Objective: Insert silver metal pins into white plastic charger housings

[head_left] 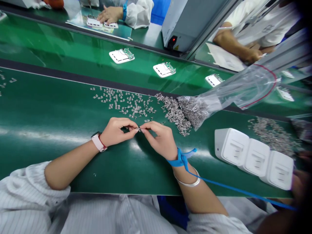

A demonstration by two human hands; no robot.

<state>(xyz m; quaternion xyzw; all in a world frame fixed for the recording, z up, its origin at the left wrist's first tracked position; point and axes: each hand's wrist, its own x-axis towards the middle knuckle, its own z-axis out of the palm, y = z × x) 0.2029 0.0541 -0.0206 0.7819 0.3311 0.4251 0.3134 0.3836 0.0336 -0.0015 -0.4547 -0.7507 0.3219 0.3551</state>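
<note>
A person in a white pinstriped work coat sits at a glossy green workbench mat (48, 117), both bare forearms reaching forward. The left hand (116, 131), with a pale pink watch (98, 142) on its wrist, and the right hand (159, 138), with a blue grounding wrist strap (181, 160) and a thin silver bangle (187, 182), meet fingertip to fingertip just above the mat. Between them they pinch a tiny silvery metal clip (138, 129); each hand's thumb and forefinger are closed on it, the other fingers loosely curled.

Just beyond the hands lies a scatter of loose small metal clips (122, 102), thickening to the right into a heap that spills from a clear plastic bag with a red seal line (234, 92), lying on its side. To the right of the hands, near the front edge, sits a row of three white plastic socket housings (254, 157), touching one another. A second scatter of clips (273, 133) lies behind them.

Farther back runs a green conveyor belt (60, 48) carrying white open device shells with circuit boards (122, 55), well apart from each other. Across the belt, a co-worker's hand (109, 14) rests on similar white shells, and another co-worker's forearm (234, 45) lies beside a grey metal machine box with a red light (185, 22).
</note>
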